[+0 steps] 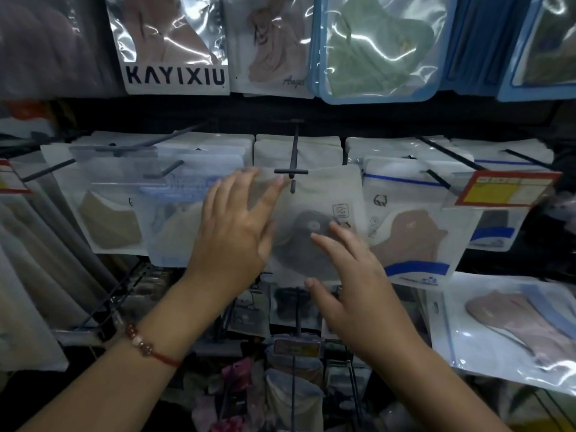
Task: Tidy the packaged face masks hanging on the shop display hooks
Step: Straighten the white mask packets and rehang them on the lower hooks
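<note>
Both grips are spread flat: the left hand [232, 232] and right hand [352, 275] press the frosted packet holding a dark grey mask [314, 241], hanging on the black T-ended hook [292, 169]. Uneven pushing may skew the packet, tear its hang hole, or disturb the adjacent blue-striped packet with a brown mask [411, 238].

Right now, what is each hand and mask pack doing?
Left hand: open, fingers flat on the dark mask pack.
Right hand: open, fingers spread on the same pack.
Dark mask pack: hanging on the centre hook.
Brown mask pack: hanging beside it.
Yellow price tag: on a hook's end.
</note>
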The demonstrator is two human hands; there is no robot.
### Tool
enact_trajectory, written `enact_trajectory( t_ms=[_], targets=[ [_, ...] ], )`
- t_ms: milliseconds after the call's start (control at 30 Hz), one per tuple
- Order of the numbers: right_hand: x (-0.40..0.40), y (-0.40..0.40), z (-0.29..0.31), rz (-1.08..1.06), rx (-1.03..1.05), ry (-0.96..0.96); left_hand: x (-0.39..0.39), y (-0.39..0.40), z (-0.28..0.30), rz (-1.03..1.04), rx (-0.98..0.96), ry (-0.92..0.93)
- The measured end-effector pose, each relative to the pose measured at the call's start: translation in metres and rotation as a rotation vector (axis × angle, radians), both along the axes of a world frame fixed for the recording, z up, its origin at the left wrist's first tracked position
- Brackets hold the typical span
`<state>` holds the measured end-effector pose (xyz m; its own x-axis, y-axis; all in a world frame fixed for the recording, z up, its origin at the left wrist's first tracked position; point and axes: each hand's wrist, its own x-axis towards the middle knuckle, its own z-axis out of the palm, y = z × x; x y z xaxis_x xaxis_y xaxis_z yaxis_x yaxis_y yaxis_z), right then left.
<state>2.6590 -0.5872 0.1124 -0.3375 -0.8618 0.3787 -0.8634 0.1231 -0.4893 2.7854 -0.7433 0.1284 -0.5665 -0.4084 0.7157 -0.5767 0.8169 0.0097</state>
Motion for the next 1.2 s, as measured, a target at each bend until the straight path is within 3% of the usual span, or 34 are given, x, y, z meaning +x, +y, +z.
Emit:
enact_trajectory(
  t_ms=[267, 533, 1200],
  targets=[
    [0.02, -0.001, -0.012, -0.061, 0.289, 0.185, 0.05, 0.057, -0.06, 0.273, 0.472, -0.209],
    [0.059, -0.017, -0.026, 0.052, 0.289, 0.126, 0.082, 0.047, -0.064, 0.323, 0.527, -0.331],
    [0.168, -0.14, -0.018, 0.096, 0.226, 0.107, 0.193, -0.083, -0.046, 0.319, 0.582, -0.21]
  ],
)
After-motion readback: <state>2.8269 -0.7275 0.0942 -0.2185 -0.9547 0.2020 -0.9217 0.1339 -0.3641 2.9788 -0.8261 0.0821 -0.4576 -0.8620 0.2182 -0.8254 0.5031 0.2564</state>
